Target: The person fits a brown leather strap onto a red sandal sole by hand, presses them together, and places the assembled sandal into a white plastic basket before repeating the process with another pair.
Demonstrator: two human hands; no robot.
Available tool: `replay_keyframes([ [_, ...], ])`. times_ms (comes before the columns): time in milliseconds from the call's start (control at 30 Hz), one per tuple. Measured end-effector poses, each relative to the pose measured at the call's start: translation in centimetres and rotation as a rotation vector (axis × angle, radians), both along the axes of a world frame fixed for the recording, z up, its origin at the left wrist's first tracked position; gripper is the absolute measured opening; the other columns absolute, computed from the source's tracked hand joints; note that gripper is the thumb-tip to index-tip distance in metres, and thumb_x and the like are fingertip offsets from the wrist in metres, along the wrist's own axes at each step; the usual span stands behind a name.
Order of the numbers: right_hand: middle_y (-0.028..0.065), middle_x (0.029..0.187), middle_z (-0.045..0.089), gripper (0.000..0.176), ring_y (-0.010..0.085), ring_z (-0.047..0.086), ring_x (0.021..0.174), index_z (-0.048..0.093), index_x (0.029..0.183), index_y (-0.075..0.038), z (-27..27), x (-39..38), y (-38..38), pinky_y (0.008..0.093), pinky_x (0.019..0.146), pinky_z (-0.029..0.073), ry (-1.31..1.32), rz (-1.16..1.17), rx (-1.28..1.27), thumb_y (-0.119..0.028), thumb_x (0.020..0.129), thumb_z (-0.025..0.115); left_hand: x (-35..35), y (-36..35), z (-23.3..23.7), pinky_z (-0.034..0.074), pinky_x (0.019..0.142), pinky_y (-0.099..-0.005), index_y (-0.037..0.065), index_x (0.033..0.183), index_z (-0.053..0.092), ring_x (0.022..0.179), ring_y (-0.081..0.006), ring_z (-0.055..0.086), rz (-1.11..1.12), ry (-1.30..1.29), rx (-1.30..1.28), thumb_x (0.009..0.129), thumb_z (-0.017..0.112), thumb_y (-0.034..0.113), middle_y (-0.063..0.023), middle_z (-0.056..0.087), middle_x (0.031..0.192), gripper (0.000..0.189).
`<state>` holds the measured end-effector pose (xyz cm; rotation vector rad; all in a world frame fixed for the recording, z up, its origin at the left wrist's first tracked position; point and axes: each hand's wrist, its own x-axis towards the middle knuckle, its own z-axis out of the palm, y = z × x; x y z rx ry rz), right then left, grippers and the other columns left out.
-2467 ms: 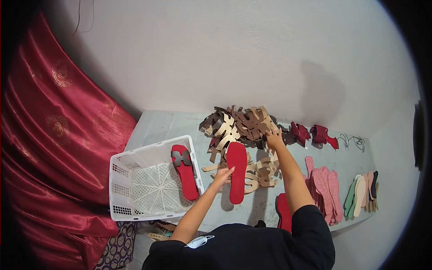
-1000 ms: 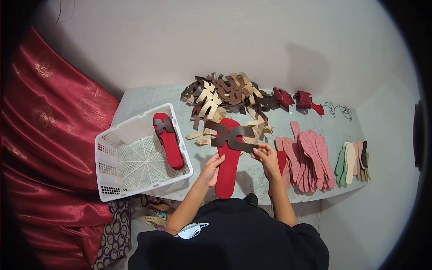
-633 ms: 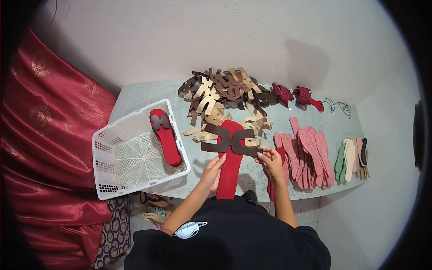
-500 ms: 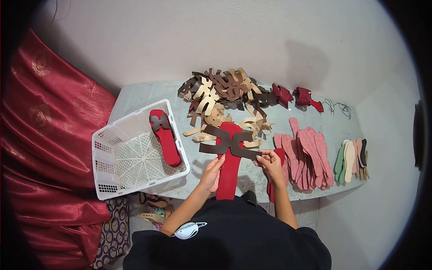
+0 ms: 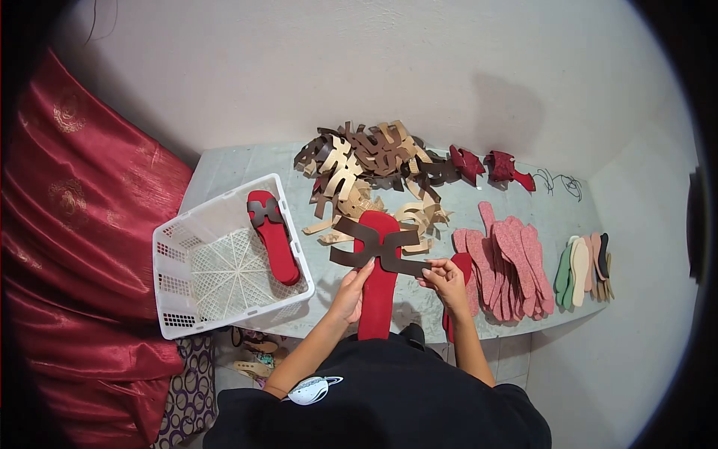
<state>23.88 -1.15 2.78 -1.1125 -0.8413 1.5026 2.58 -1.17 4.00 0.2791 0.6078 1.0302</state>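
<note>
Head view: both hands meet at the near edge of the pale grey counter (image 5: pixel 239 161). The left hand (image 5: pixel 350 288) grips the left side of a flat red shoe sole (image 5: pixel 376 288), its fingertips reaching up to the lower edge of the dark brown H-shaped strap piece (image 5: pixel 378 247) that lies across the sole's front half. The right hand (image 5: pixel 446 278) pinches the right end of that strap piece between thumb and fingers. The sole points away from the person, with its heel end overhanging the counter's near edge.

Just behind the sole, a loose pile of brown and tan strap cut-outs (image 5: pixel 370 157) spreads to the wall, and its nearest pieces touch the sole's toe. Two dark red folded pieces (image 5: pixel 486 163) sit to the right of the pile, and a thin black cord (image 5: pixel 557 182) lies beyond them. Close to the right hand lies a fanned stack of pink speckled insoles (image 5: pixel 512 258), with another red sole (image 5: pixel 464 266) partly under it. A smaller stack of green, cream and pink insoles (image 5: pixel 582 262) lies near the counter's right end.

To the left, a white plastic lattice basket (image 5: pixel 187 288) overhangs the near left corner and holds a red sandal with a brown strap (image 5: pixel 271 236). A shiny red curtain (image 5: pixel 75 224) closes off the left side. Bare counter shows only between basket and sole, and at the far left corner.
</note>
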Motion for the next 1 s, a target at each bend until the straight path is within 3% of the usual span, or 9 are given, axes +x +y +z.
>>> replay_keyframes([
  [100, 0.0085, 0.085, 0.059, 0.022, 0.0142, 0.062, 0.073, 0.051, 0.099, 0.003, 0.1, -0.3, -0.1, 0.0242, 0.065, 0.055, -0.008, -0.015, 0.015, -0.001, 0.079, 0.061, 0.3, 0.0, 0.6, 0.055, 0.069, -0.0313, 0.000, 0.113, 0.047, 0.084, -0.0199, 0.063, 0.042, 0.079, 0.016, 0.092, 0.045, 0.024, -0.0118, 0.060, 0.099, 0.032],
  [167, 0.0084, 0.085, 0.058, 0.022, 0.0139, 0.062, 0.073, 0.051, 0.099, 0.003, 0.3, -0.4, -0.1, 0.0243, 0.065, 0.055, -0.007, -0.023, 0.026, -0.001, 0.079, 0.061, 0.1, 0.0, 0.6, 0.049, 0.077, -0.0249, 0.002, 0.113, 0.048, 0.093, -0.0111, 0.057, -0.003, 0.112, 0.032, 0.090, 0.051, 0.022, -0.0066, 0.057, 0.107, 0.031],
  [700, 0.0105, 0.088, 0.058, 0.023, 0.0145, 0.062, 0.073, 0.050, 0.100, 0.005, -0.1, -0.4, -0.5, 0.0235, 0.066, 0.054, -0.035, -0.009, 0.075, -0.001, 0.080, 0.060, 0.2, 0.4, 0.0, 0.046, 0.075, -0.0232, 0.002, 0.107, 0.055, 0.089, -0.0086, 0.057, 0.034, 0.140, -0.005, 0.087, 0.056, 0.024, -0.0045, 0.059, 0.100, 0.030],
  [1000, 0.0112, 0.090, 0.057, 0.023, 0.0154, 0.063, 0.073, 0.049, 0.100, 0.006, 0.2, -0.9, -0.8, 0.0235, 0.065, 0.055, -0.020, -0.026, 0.113, 0.002, 0.080, 0.059, 1.2, 1.8, -0.4, 0.042, 0.086, -0.0259, 0.003, 0.113, 0.054, 0.101, -0.0107, 0.053, 0.150, 0.311, 0.046, 0.085, 0.060, 0.022, -0.0053, 0.057, 0.110, 0.035],
])
